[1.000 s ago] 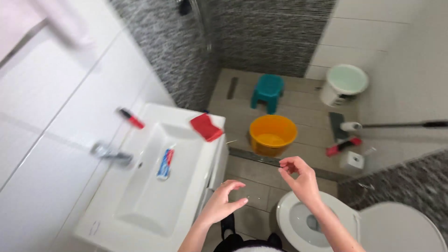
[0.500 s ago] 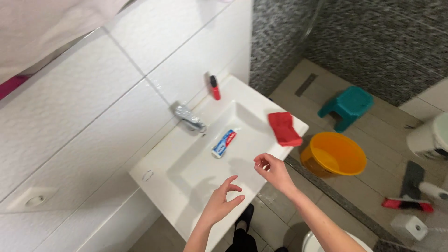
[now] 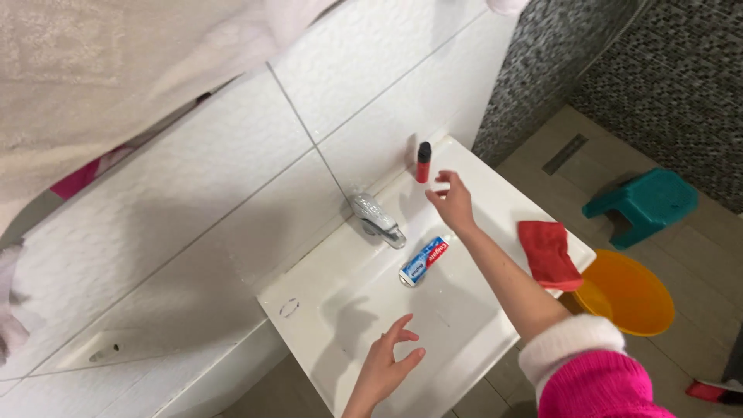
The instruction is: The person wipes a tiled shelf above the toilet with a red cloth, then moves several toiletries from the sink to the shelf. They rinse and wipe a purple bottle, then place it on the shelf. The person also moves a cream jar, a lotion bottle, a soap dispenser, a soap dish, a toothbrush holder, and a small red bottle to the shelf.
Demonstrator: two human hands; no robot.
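My right hand (image 3: 453,203) is spread open and empty above the sink (image 3: 495,186), just short of the small red tube (image 3: 423,162) standing upright at the back rim against the wall. My left hand (image 3: 385,364) hovers open and empty over the near edge, its wrist cut off by the frame. The toothpaste (image 3: 424,261) lies below the tap (image 3: 377,219); a red cloth (image 3: 548,254) sits on the right rim.
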